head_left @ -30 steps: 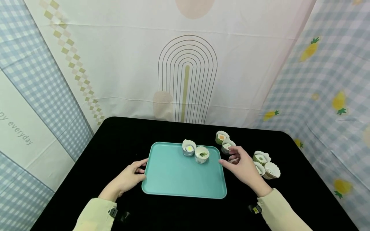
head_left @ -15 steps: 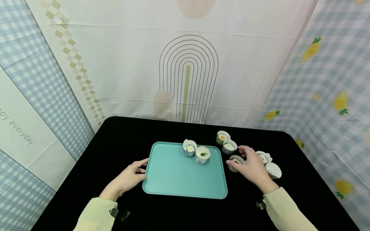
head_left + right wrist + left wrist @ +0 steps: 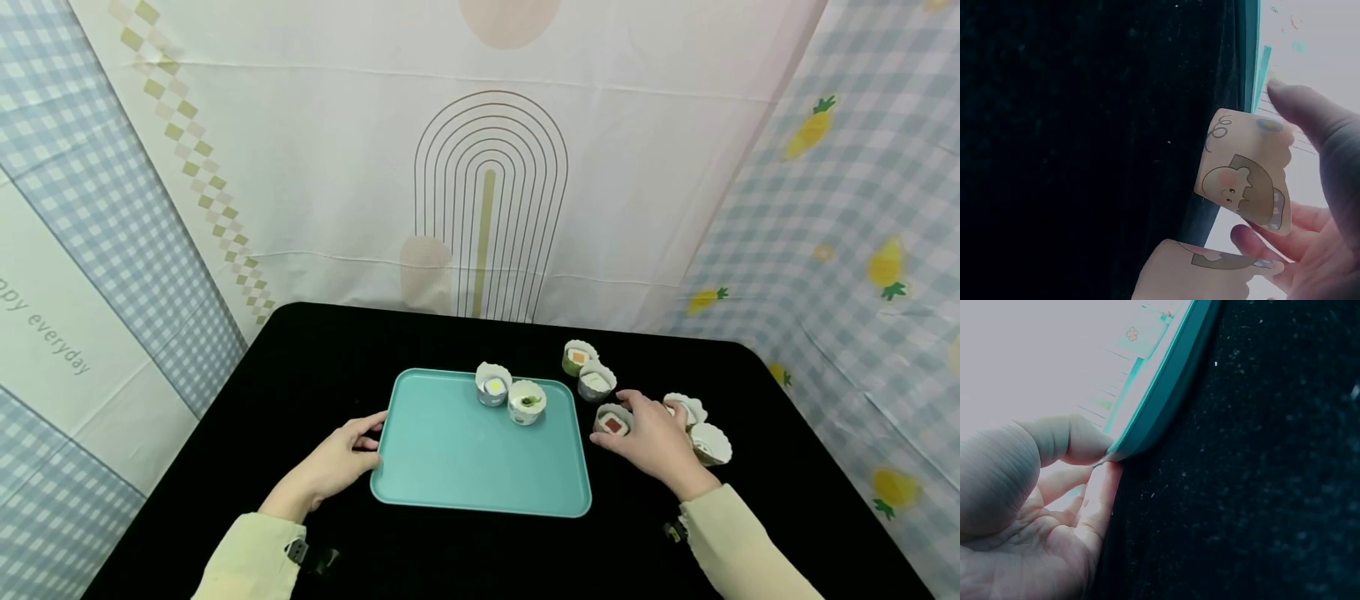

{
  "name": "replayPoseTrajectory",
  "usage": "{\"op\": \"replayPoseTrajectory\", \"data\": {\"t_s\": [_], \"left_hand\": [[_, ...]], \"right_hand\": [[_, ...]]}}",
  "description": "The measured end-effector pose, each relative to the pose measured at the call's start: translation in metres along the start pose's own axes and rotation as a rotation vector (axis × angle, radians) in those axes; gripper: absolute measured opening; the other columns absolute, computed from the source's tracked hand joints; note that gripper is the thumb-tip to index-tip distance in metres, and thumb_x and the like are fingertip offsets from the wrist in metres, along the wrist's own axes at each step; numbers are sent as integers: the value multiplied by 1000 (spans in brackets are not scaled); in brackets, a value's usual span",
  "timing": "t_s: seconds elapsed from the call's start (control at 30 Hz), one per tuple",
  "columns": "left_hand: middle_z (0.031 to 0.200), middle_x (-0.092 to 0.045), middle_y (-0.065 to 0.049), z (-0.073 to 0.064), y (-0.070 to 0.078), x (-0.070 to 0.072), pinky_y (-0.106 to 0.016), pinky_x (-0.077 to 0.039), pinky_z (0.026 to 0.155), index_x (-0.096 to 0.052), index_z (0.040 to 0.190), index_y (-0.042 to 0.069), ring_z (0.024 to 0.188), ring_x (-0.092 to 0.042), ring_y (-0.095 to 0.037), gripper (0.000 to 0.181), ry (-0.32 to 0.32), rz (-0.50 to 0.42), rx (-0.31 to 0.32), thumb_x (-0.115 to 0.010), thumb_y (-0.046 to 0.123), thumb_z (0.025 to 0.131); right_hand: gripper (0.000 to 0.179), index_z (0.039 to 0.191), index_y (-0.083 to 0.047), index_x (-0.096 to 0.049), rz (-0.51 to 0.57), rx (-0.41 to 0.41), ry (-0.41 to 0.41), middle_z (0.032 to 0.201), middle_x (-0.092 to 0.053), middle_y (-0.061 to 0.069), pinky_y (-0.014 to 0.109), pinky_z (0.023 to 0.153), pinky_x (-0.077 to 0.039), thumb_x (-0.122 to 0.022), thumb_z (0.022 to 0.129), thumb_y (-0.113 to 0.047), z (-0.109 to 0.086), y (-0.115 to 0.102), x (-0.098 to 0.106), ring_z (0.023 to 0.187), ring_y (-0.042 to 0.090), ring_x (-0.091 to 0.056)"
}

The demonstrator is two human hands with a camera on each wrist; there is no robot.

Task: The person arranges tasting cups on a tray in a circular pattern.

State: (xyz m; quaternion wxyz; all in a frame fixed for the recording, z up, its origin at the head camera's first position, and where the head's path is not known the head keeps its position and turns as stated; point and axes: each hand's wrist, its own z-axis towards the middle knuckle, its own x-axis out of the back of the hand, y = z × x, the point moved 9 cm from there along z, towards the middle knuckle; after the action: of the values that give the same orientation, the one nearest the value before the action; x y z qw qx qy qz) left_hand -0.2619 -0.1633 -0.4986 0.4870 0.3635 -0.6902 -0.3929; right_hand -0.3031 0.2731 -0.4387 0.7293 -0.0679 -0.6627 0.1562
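Observation:
A turquoise tray (image 3: 472, 450) lies on the black table, and two paper cups with scalloped rims, a blue-grey one (image 3: 492, 387) and a pale one (image 3: 527, 403), stand at its back right. At the tray's left edge my left hand (image 3: 337, 457) pinches the rim between thumb and fingers, as the left wrist view (image 3: 1041, 487) shows. My right hand (image 3: 660, 442) spreads thumb and fingers about a paper cup (image 3: 603, 412) holding a piece with a dark red centre. In the right wrist view the thumb (image 3: 1310, 109) stands apart from a cartoon-printed cup (image 3: 1241, 169).
Behind the right hand's cup stand a cup with an orange-topped piece (image 3: 577, 358) and a grey cup (image 3: 596, 382). More cups, one (image 3: 710, 443) with a brown side, sit to the right, partly hidden by my hand. Patterned cloths (image 3: 337, 167) hang around the table.
My right hand has moved right and slightly down from beside the tray, uncovering the cup with the dark red-centred piece. The left hand keeps its hold on the tray.

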Motion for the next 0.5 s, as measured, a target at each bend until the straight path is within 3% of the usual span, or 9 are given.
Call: {"op": "replayPoseTrajectory", "data": {"t_s": [0.23, 0.5], "left_hand": [[139, -42, -3, 0, -1, 0, -37, -44, 77, -40, 149, 24, 109, -48, -22, 68, 11, 8, 0, -60, 4, 87], [139, -42, -2, 0, -1, 0, -37, -44, 78, -40, 149, 24, 109, -48, -22, 68, 5, 8, -2, -61, 5, 87]], "right_hand": [[71, 123, -1, -58, -62, 35, 4, 94, -65, 10, 64, 99, -9, -83, 71, -42, -2, -5, -2, 89, 34, -57], [60, 121, -2, -57, -33, 79, 55, 92, -64, 7, 63, 100, -9, -82, 74, -31, -3, -14, 3, 83, 30, -57]]}}
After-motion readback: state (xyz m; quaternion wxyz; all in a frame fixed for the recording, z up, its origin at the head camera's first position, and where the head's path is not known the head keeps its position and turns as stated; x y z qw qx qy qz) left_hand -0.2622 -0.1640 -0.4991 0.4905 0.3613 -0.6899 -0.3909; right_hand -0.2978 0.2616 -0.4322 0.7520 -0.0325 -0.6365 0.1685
